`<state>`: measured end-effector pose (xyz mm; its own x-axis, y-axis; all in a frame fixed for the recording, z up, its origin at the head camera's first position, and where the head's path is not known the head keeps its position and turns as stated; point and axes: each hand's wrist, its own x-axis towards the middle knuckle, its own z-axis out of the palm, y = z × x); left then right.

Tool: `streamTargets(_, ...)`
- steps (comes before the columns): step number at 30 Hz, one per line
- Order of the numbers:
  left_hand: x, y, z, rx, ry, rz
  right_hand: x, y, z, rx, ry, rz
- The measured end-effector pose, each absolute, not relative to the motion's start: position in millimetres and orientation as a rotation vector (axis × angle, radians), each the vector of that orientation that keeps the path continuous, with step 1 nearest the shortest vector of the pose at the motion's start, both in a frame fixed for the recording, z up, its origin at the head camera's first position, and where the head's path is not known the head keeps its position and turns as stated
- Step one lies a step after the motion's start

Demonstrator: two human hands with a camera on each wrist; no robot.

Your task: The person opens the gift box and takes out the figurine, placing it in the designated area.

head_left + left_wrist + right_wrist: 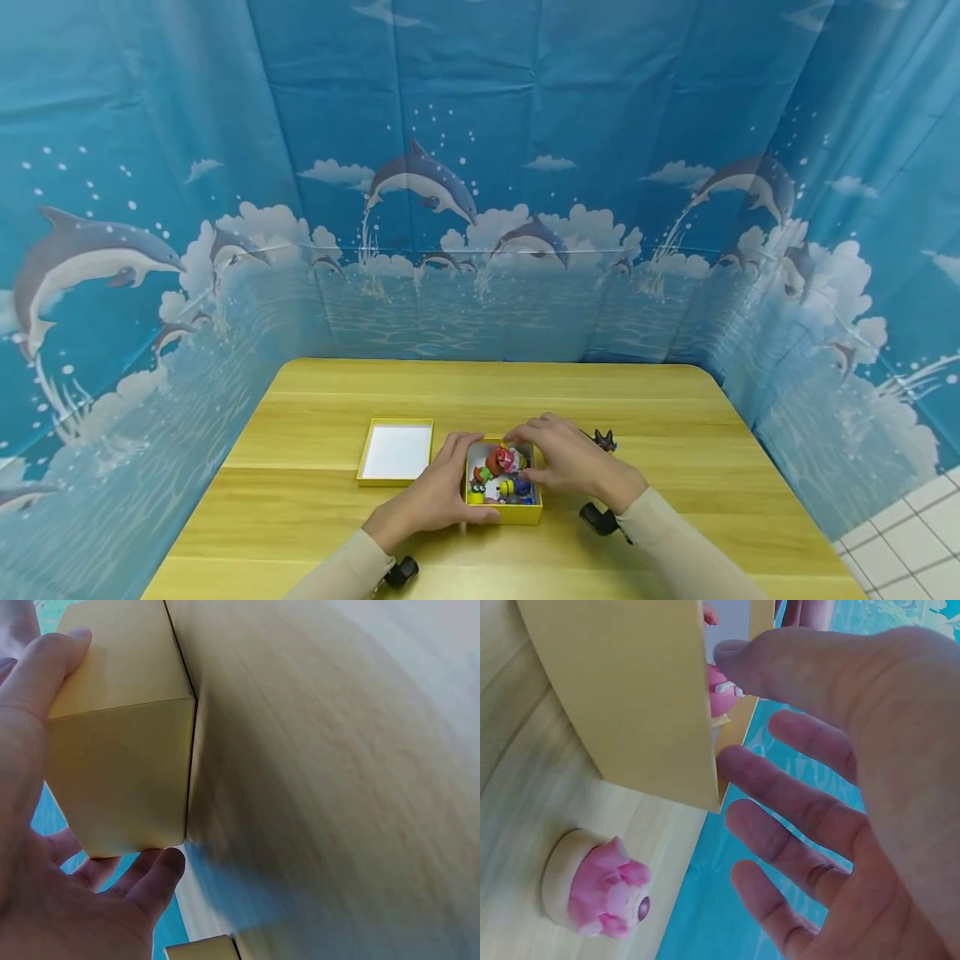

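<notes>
A yellow box [517, 516] with a white inside holds several small toy figures [506, 460], some red, green, yellow and blue. My left hand [435, 492] grips its left side, thumb along the front wall and fingertips at the far wall. In the left wrist view the box [120, 776] stands between that thumb and the fingers. Over the right side reaches my right hand [570, 458], fingers spread loosely. The right wrist view shows its thumb close by a pink figure [721, 691] inside the box, with one fingertip at the rim corner and nothing pinched.
Left of the box lies the shallow yellow lid [397, 451], white inside facing up. A dark figure with pointed ears [603, 439] stands beyond my right hand. A pink figure on a round base [607, 889] is on the wooden table [300, 517] beside the box.
</notes>
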<state>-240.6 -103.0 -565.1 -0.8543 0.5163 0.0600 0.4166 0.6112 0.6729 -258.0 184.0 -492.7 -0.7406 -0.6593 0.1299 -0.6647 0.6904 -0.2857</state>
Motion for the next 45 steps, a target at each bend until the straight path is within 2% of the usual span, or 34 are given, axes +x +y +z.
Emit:
streamTargets(4, -240, -104, -565, 0.78, 2.691, 1.079, -262, 176, -492, 1.145, -2.893, 0.473)
streamTargets(5, -240, -104, -565, 0.779, 2.691, 1.079, -275, 179, -510, 1.159, -2.87, 0.486)
streamTargets(9, -241, -105, -565, 0.785, 2.687, 1.086, -279, 171, -509, 1.159, -2.876, 0.43)
streamTargets(11, -240, -104, -565, 0.785, 2.685, 1.085, -279, 168, -509, 1.166, -2.866, 0.398)
streamTargets(12, -240, -104, -565, 0.784, 2.684, 1.087, -267, 161, -490, 1.163, -2.889, 0.368)
streamTargets(29, -241, -105, -566, 0.79, 2.695, 1.09, -274, 145, -495, 1.152, -2.849, 0.274)
streamTargets(45, -241, -104, -567, 0.782, 2.692, 1.088, -277, 168, -490, 1.194, -2.892, 0.721)
